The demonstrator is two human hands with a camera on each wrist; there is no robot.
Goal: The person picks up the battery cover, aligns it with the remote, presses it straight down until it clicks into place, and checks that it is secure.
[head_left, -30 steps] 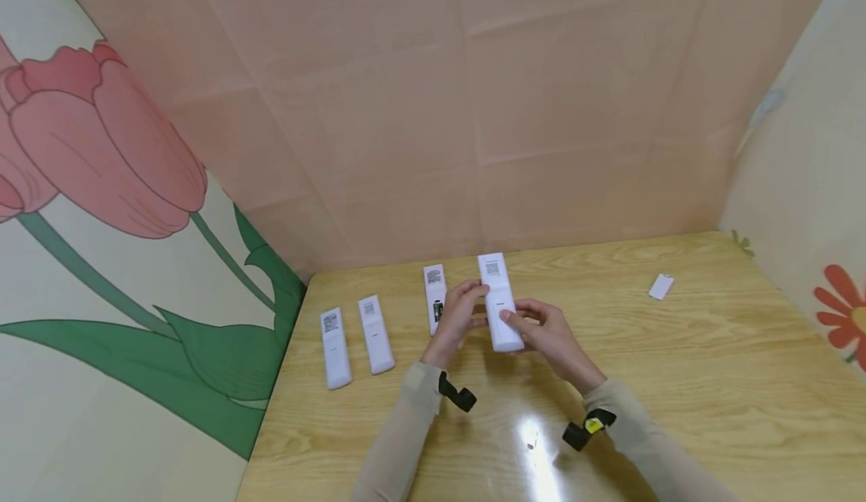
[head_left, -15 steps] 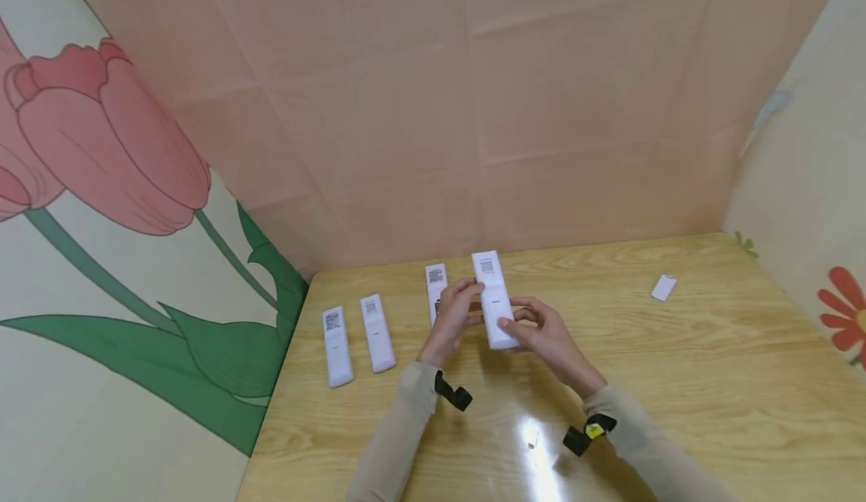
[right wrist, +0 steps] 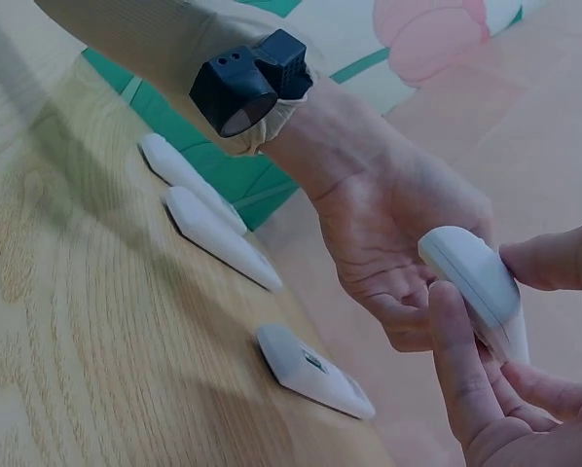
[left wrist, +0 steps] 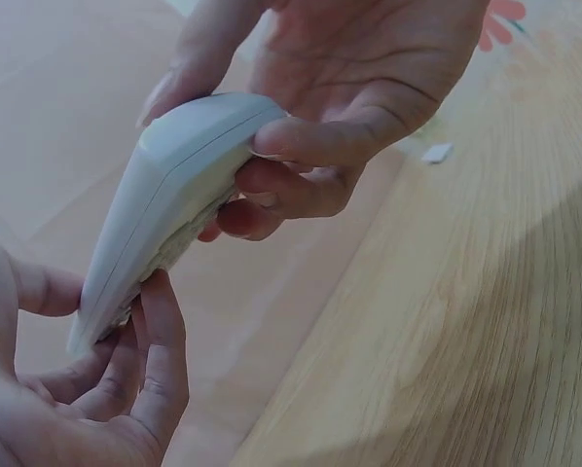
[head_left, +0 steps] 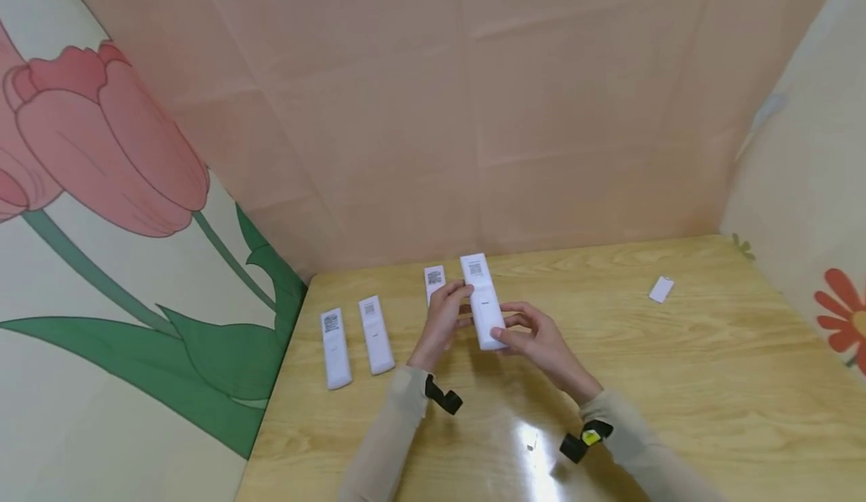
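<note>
Held up above the table [head_left: 676,389], label side up, one white remote [head_left: 483,299] is pinched by curled fingers: left hand [head_left: 440,320] at eight o'clock, right hand [head_left: 539,337] at four, thumb on its near end. Toward ten o'clock, a second remote [head_left: 434,277] lies with a dark green battery [right wrist: 313,360] in its uncovered back.

Pale walls meet a peach backdrop [head_left: 379,111] around my table [head_left: 710,382].
In my view, the creased backdrop fills twelve o'clock above the wood-grain top; at nine, the left wall [head_left: 101,427] bears a big pink tulip [head_left: 108,156] with green leaves [head_left: 216,359]; at three, the right wall [head_left: 785,194] shows a red flower [head_left: 840,308]; white glare [head_left: 540,461] shines near five.
</note>
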